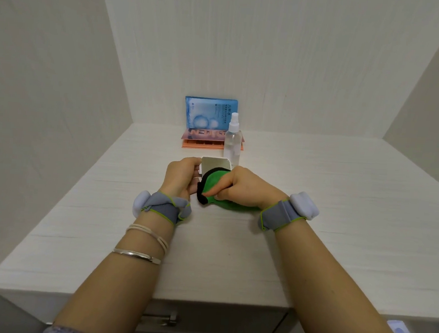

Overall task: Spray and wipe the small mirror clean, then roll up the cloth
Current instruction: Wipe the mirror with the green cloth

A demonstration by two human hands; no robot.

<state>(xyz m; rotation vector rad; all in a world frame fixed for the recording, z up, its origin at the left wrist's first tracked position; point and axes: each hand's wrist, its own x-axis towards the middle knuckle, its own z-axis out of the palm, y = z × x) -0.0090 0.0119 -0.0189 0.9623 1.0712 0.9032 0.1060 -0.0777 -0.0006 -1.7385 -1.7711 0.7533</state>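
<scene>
Landmark: spray bottle, upright on the white desk, nozzle up, long axis vertical.

Mirror sits just in front of the bottle, nearly touching its base in view. Held tilted, reflective face angled up toward the camera, top edge toward the bottle. Lower part is hidden by cloth and hands, so long axis unclear.

Left hand: front-left of the bottle, fingers curled closed around the mirror's left edge, thumb on the near side.

Right hand: directly in front of the bottle, fingers bunched tight on the green cloth. Cloth has a black edge and is wadded, pressed against the mirror's lower right face; its tail trails under the palm toward the wrist.

Behind-left of the bottle: blue packet leaning upright on the back wall, over a flat orange-pink box.

Both wrists carry grey straps with white modules.
</scene>
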